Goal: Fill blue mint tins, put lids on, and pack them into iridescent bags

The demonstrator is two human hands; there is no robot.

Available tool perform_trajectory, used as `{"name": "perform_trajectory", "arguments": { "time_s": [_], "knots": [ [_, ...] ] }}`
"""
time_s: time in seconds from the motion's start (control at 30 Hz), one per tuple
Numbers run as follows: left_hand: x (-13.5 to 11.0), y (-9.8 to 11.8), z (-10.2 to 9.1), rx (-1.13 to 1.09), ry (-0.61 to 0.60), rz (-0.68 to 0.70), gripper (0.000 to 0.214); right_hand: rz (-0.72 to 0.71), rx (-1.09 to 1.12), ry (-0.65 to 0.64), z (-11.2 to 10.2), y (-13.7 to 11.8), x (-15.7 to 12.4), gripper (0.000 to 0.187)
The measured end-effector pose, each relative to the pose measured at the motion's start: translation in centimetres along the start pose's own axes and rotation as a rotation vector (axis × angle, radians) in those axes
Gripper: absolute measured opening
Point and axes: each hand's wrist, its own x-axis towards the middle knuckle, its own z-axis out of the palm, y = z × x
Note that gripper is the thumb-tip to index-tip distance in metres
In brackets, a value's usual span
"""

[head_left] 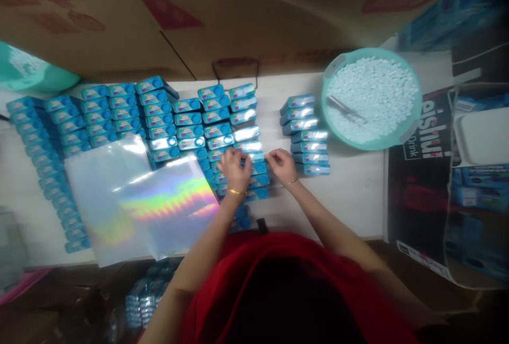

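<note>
My left hand (235, 168) is over the right-hand column of small blue boxes, its thumb and forefinger pinched together at the end of one blue box (256, 157). On the other side of that box end is my right hand (280, 166), also with thumb and forefinger pinched. A pale, shiny strip shows on the box end between my fingertips. Whatever each pinch holds is too small to make out. To the left, two shiny rainbow-sheen sheets (170, 206) overlap on top of the boxes.
More blue boxes (310, 145) stand in a short column at right. A green basin (418, 101) holds small white pieces and metal tongs (345, 109). Cardboard (238, 20) walls the back of the white table (350, 190). Another green basin (59, 80) is at far left.
</note>
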Motion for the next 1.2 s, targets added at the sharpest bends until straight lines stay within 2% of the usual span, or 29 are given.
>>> {"name": "perform_trajectory", "arguments": {
  "time_s": [0.1, 0.17, 0.27, 0.37, 0.5, 0.57, 0.67, 0.7, 0.77, 0.83, 0.9, 0.97, 1.03, 1.1, 1.2],
  "knots": [
    [0.0, 0.3, -0.2, 0.07, -0.003, -0.014, 0.013, 0.101, 0.116, 0.008, 0.6, 0.6, -0.2, 0.023],
    [-0.2, 0.3, -0.7, 0.106, 0.001, 0.001, 0.022, 0.161, 0.17, 0.036, 0.7, 0.8, -0.6, 0.021],
    [-1.0, -0.5, -1.5, 0.181, -0.06, 0.129, 0.031, 0.105, 0.155, 0.058, 0.5, 0.8, -1.5, 0.031],
    [-2.0, -1.3, -1.5, 0.255, -0.169, 0.258, 0.04, -0.028, 0.091, -0.056, 0.2, 1.1, -2.4, 0.037],
    [-2.1, -1.8, -1.4, 0.199, -0.204, 0.308, 0.039, -0.092, -0.109, -0.243, -0.5, 2.2, -2.2, 0.043],
    [-1.5, -2.7, -2.6, 0.125, -0.185, 0.328, 0.035, -0.111, -0.253, -0.232, -1.0, 1.9, -1.6, 0.042],
    [-0.1, -6.0, -6.2, 0.046, -0.052, 0.279, 0.034, -0.168, -0.332, -0.068, -0.5, -1.2, -0.4, 0.041],
    [0.3, -7.5, -7.6, 0.055, 0.008, 0.231, 0.035, -0.208, -0.321, -0.048, 0.2, -2.9, 0.0, 0.04],
    [1.0, -10.5, -10.2, 0.133, 0.09, 0.115, 0.037, -0.306, -0.281, -0.1, 2.6, -6.6, 0.6, 0.036],
    [1.4, -13.1, -11.8, 0.232, 0.069, 0.039, 0.037, -0.379, -0.283, -0.185, 6.1, -9.9, 1.1, 0.035],
    [1.8, -14.8, -12.5, 0.268, -0.009, 0.042, 0.029, -0.412, -0.331, -0.266, 9.8, -12.0, 1.7, 0.037],
    [2.0, -15.6, -12.7, 0.227, -0.057, 0.094, 0.023, -0.406, -0.356, -0.346, 12.7, -12.8, 2.3, 0.031],
    [2.0, -15.7, -12.9, 0.181, -0.04, 0.146, 0.022, -0.376, -0.32, -0.436, 14.4, -12.8, 2.9, 0.022],
    [2.1, -15.6, -13.1, 0.193, -0.002, 0.191, 0.022, -0.343, -0.243, -0.496, 15.3, -12.5, 3.2, 0.024],
    [2.1, -15.5, -13.2, 0.248, 0.023, 0.274, 0.022, -0.296, -0.166, -0.467, 15.7, -12.2, 3.1, 0.024]
  ]
}}
